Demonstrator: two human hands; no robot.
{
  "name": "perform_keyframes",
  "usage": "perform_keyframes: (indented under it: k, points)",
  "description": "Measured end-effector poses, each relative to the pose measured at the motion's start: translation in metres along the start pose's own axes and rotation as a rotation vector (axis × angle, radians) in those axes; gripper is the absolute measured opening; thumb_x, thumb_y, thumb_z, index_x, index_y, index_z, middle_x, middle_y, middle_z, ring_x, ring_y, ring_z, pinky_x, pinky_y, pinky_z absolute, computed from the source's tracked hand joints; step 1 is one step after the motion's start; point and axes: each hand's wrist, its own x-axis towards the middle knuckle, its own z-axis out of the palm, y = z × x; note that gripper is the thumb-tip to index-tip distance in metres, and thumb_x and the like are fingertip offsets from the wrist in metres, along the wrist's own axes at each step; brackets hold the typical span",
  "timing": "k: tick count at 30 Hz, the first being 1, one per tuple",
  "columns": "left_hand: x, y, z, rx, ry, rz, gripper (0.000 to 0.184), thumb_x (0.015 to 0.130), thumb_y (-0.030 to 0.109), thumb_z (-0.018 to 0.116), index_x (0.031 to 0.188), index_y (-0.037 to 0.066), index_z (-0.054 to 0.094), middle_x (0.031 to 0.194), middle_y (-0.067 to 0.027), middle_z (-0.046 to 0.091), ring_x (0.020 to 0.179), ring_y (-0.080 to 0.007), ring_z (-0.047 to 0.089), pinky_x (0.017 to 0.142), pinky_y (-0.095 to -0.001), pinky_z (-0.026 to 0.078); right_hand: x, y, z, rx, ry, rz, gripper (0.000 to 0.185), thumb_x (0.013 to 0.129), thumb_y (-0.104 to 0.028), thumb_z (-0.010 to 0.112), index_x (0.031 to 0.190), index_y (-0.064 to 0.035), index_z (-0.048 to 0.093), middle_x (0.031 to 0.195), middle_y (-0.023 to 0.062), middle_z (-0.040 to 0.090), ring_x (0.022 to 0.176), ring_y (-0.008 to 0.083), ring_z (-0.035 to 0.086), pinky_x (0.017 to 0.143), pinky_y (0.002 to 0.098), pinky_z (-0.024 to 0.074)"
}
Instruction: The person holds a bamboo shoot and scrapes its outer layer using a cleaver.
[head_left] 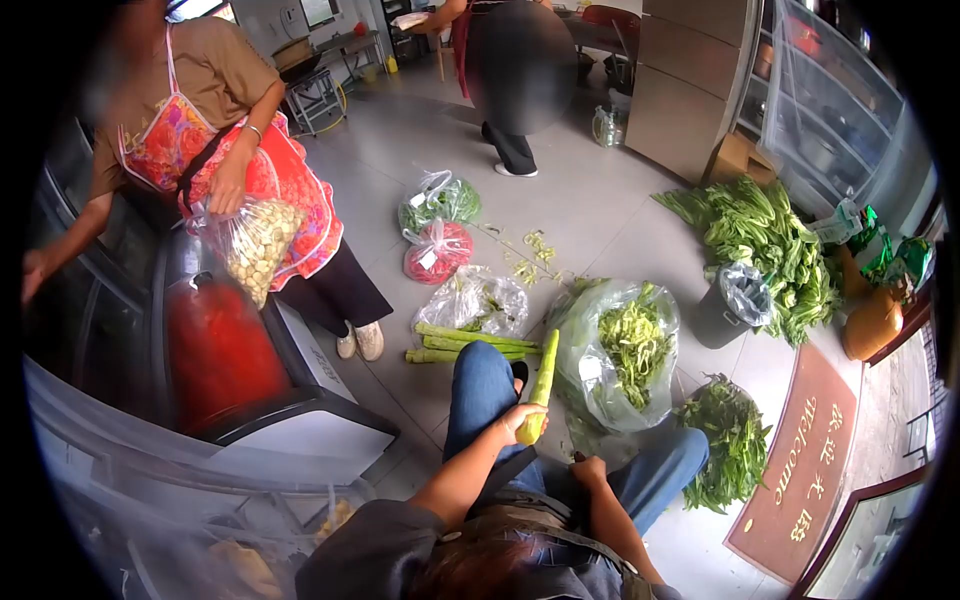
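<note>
My left hand (522, 421) is closed around the lower end of a peeled pale green stalk (545, 378), which points up and away from me. My right hand (588, 470) is closed near my right knee, with a small dark piece at its fingers that I cannot make out. Beyond the knees, a large clear plastic bag (570, 345) holds leafy trimmings and peelings (635, 350). Several long green stalks (460, 343) lie on the floor left of that bag, beside a crumpled clear bag (490, 300).
Leafy greens (765, 245) are heaped behind a grey bin (728, 305); more greens (728, 440) lie near my right knee. Bagged green (440, 203) and red produce (438, 250) sit ahead. A person in an apron (285, 190) holds a bag (262, 240) at left; another person (515, 150) stands farther back.
</note>
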Motion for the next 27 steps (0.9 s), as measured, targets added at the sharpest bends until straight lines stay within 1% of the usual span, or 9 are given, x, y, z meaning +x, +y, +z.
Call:
perform_keyframes:
  k: [3,4,6,7,11,13,21,24,27]
  points:
    - [0.001,0.000,-0.003,-0.012,-0.061,-0.024,0.021,0.077,0.022,0.065,0.087,0.006,0.054,0.074,-0.0069,0.058,0.065,-0.0180,0.058,0.062,-0.0307,0.050,0.021,0.014,0.014,0.003,-0.044,0.069,0.045,0.066,-0.034,0.065,0.087,0.0064,0.065,0.089,0.0242,0.065,0.088,0.0304,0.065,0.075,0.0358,0.0515]
    - [0.004,-0.001,-0.003,0.013,-0.013,-0.029,0.021,0.078,0.021,0.064,0.087,0.006,0.054,0.074,-0.0072,0.058,0.065,-0.0185,0.058,0.061,-0.0311,0.050,0.010,0.006,0.004,-0.112,0.000,-0.034,0.045,0.066,-0.033,0.064,0.089,0.0066,0.064,0.092,0.0249,0.064,0.088,0.0324,0.065,0.076,0.0355,0.0516]
    - [0.011,-0.001,-0.006,0.056,-0.004,0.000,0.022,0.078,0.021,0.064,0.089,0.006,0.054,0.074,-0.0075,0.058,0.065,-0.0194,0.058,0.061,-0.0322,0.050,0.036,0.027,0.030,-0.148,0.034,-0.152,0.045,0.070,-0.037,0.059,0.095,-0.0005,0.065,0.097,0.0237,0.063,0.095,0.0362,0.061,0.083,0.0363,0.0495]
    - [0.010,0.000,-0.005,0.051,-0.008,-0.022,0.022,0.077,0.021,0.065,0.089,0.006,0.054,0.074,-0.0074,0.058,0.065,-0.0194,0.059,0.061,-0.0321,0.050,0.016,0.013,0.009,-0.157,-0.051,-0.171,0.047,0.072,-0.031,0.053,0.107,-0.0027,0.062,0.112,0.0240,0.058,0.107,0.0362,0.055,0.093,0.0394,0.0428]
    - [0.013,-0.004,-0.011,-0.003,0.022,-0.034,0.022,0.079,0.021,0.063,0.091,0.005,0.055,0.080,-0.0084,0.059,0.072,-0.0200,0.060,0.066,-0.0325,0.051,0.020,0.010,0.011,-0.112,-0.135,-0.054,0.042,0.069,-0.027,0.058,0.095,0.0044,0.065,0.098,0.0255,0.063,0.096,0.0351,0.061,0.083,0.0387,0.0491]
    - [0.012,-0.005,-0.005,-0.019,0.006,-0.009,0.022,0.076,0.023,0.067,0.085,0.006,0.056,0.073,-0.0055,0.060,0.063,-0.0176,0.060,0.061,-0.0307,0.050,0.019,0.012,0.012,-0.077,-0.065,-0.025,0.047,0.065,-0.035,0.065,0.089,0.0052,0.066,0.089,0.0246,0.065,0.087,0.0330,0.065,0.077,0.0379,0.0515]
    - [0.019,-0.007,-0.006,0.010,-0.017,-0.022,0.023,0.077,0.024,0.066,0.087,0.006,0.056,0.078,-0.0068,0.060,0.066,-0.0179,0.059,0.063,-0.0302,0.050,0.013,0.006,0.004,-0.064,-0.033,-0.133,0.051,0.061,-0.037,0.069,0.089,0.0061,0.066,0.093,0.0262,0.064,0.094,0.0339,0.063,0.081,0.0378,0.0492]
    - [0.022,-0.009,-0.006,-0.036,-0.030,-0.040,0.023,0.076,0.025,0.066,0.086,0.007,0.055,0.074,-0.0052,0.059,0.065,-0.0161,0.059,0.061,-0.0295,0.050,0.017,0.008,0.008,-0.216,-0.070,-0.104,0.051,0.065,-0.037,0.064,0.092,0.0054,0.066,0.093,0.0262,0.063,0.093,0.0359,0.062,0.081,0.0386,0.0498]
    - [0.015,-0.006,0.003,-0.048,-0.011,-0.008,0.023,0.076,0.024,0.066,0.085,0.006,0.055,0.073,-0.0055,0.059,0.065,-0.0170,0.059,0.062,-0.0299,0.050,-0.004,-0.004,-0.009,-0.045,-0.075,-0.058,0.054,0.064,-0.039,0.071,0.092,0.0069,0.065,0.091,0.0249,0.065,0.089,0.0341,0.064,0.078,0.0385,0.0505]
